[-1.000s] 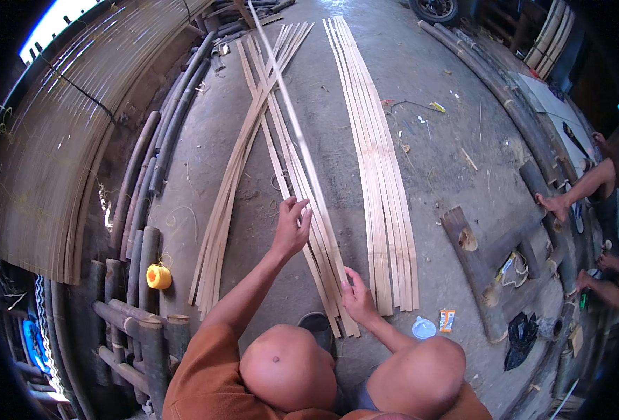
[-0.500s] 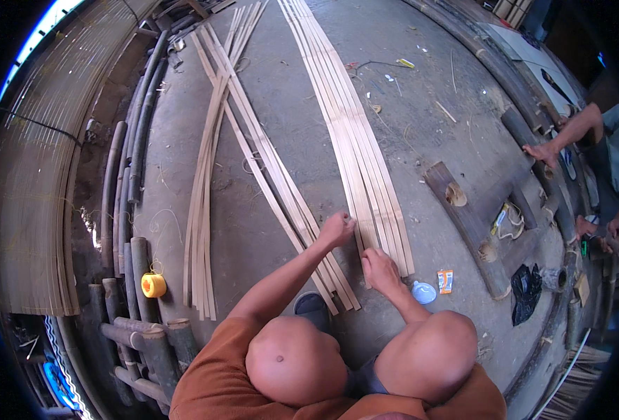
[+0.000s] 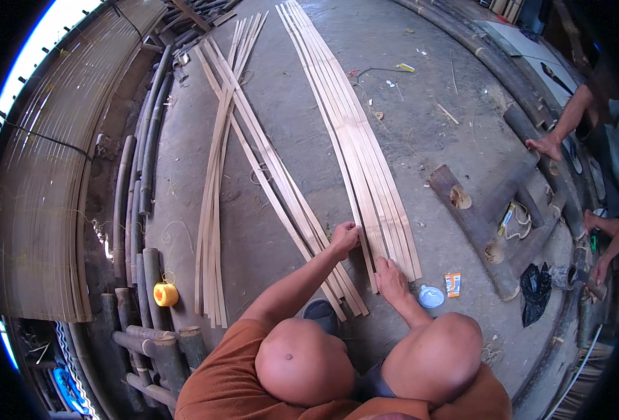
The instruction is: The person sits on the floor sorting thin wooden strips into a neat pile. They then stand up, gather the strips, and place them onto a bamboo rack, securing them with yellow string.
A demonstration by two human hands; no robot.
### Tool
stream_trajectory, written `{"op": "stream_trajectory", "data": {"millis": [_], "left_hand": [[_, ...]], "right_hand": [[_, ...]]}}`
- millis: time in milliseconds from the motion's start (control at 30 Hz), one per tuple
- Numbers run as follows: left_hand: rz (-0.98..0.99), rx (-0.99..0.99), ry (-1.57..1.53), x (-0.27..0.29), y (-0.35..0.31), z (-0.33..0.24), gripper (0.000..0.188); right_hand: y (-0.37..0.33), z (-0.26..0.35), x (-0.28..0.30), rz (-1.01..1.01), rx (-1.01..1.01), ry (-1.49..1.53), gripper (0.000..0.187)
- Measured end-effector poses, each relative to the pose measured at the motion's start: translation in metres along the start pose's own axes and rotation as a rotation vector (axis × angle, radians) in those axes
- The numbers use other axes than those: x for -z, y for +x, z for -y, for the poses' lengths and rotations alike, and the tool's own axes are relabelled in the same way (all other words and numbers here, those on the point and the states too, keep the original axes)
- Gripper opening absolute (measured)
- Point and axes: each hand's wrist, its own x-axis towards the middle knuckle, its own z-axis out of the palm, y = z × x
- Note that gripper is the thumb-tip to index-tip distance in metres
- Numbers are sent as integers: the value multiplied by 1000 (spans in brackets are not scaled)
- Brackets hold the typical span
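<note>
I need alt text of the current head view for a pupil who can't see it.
A person's left hand and right hand are at the near end of a row of pale strips on a grey floor. Crossed strips lie to the left, with a yellow roll beyond them beside dark poles.

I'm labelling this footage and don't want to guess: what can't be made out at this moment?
All in the head view:
Left hand: its own curl hides how it meets the pale strip.
Right hand: its back hides the palm and whatever lies beneath.
Co-worker: upper body lost in the dark right rim.
Black bag: opaque plastic hides any contents.
</note>
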Motion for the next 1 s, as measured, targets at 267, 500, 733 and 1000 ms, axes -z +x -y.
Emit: {"op": "stream_trajectory", "data": {"millis": [267,500,733,1000], "left_hand": [[-23,70,-350,-6,-43,-34,18],[-628,-543,126,117,-59,-49,30],[-1039,-334,892,297,-140,-68,31],[-1010,-186,1047,421,-187,13,46]], "right_hand": [[2,-1,-3,-100,126,-83,38],[-4,22,6,-95,-57,282,63],[-17,48,20,-263,364,375,59],[-18,71,-1,111,119,541,54]]}}
